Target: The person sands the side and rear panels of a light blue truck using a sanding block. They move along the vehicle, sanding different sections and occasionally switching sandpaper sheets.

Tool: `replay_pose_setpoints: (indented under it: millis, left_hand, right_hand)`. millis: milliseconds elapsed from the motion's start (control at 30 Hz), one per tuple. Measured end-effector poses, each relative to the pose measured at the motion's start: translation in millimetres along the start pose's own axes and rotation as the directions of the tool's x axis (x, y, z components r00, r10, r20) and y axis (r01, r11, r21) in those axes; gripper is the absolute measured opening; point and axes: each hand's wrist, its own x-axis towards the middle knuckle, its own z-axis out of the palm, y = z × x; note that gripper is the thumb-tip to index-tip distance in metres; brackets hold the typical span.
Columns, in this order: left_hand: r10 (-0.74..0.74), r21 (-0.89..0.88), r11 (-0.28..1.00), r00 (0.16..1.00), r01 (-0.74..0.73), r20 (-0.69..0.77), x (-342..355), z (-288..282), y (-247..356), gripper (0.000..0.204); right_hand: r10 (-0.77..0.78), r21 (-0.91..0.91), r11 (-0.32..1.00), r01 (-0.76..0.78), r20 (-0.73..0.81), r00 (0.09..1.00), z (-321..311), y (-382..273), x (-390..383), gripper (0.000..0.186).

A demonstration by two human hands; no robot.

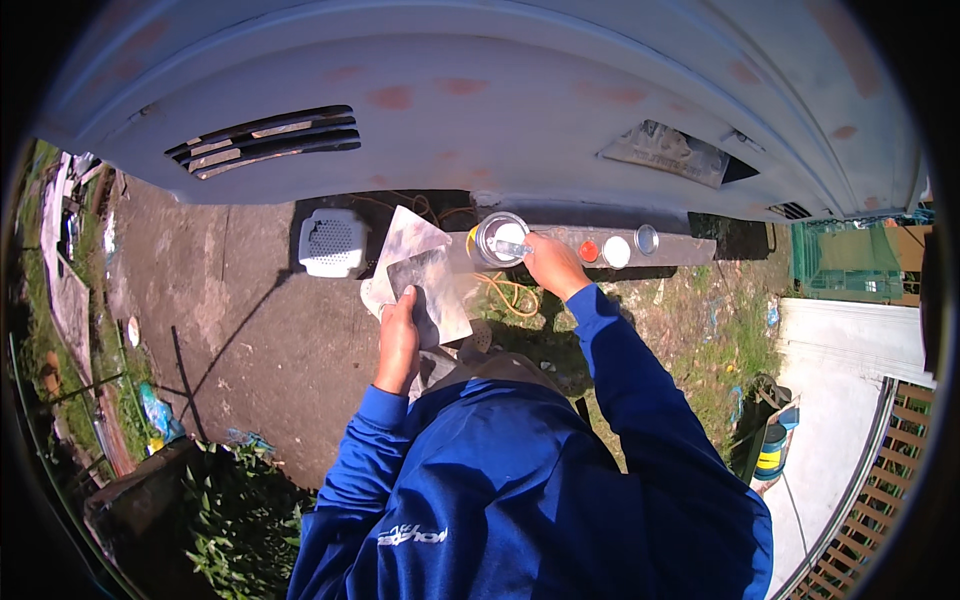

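Note:
My left hand (398,345) grips a thin, pale board (440,315) smeared with grey, its thumb on top. A darker grey rectangle, perhaps a separate thin plate, lies across the board's middle. To the right, my right hand (555,266) is closed on a small flat scraper (514,248), whose blade reaches over the mouth of an open round can (484,238). White material shows inside the can. The scraper's handle is mostly hidden by my fingers.
A grey panel (480,140) with reddish patches and slotted openings spans the far side. Beneath it stands a white perforated plastic stool (333,243). A red disc (589,251), a white round tub (616,252) and a metal lid (647,239) sit right of the can. An orange cord (512,297) loops on the ground.

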Motion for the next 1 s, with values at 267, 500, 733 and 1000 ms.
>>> replay_pose_setpoints:
  millis: [267, 500, 733, 1000]
  left_hand:
    - [0.044, 0.068, 0.997, 0.999, -0.046, 0.02, 50, 18, -42, 0.047]
    - [0.111, 0.049, 0.993, 0.994, -0.109, -0.022, 74, 45, -54, 0.044]
    - [0.139, 0.162, 0.979, 0.984, -0.12, -0.112, 83, 66, -58, 0.049]
    - [0.144, 0.0, 0.99, 0.987, -0.144, -0.075, 83, 75, -70, 0.049]
  right_hand:
    - [0.071, 0.454, 0.885, -0.106, 0.094, 0.993, 2, 71, -33, 0.026]
    - [0.106, 0.501, 0.855, -0.134, 0.084, 0.991, -44, 59, -50, 0.025]
    - [0.045, 0.443, 0.896, -0.02, -0.044, 0.998, -92, 30, -63, 0.025]
    - [-0.033, 0.318, 0.947, 0.045, -0.044, 0.998, -155, -37, -88, 0.028]
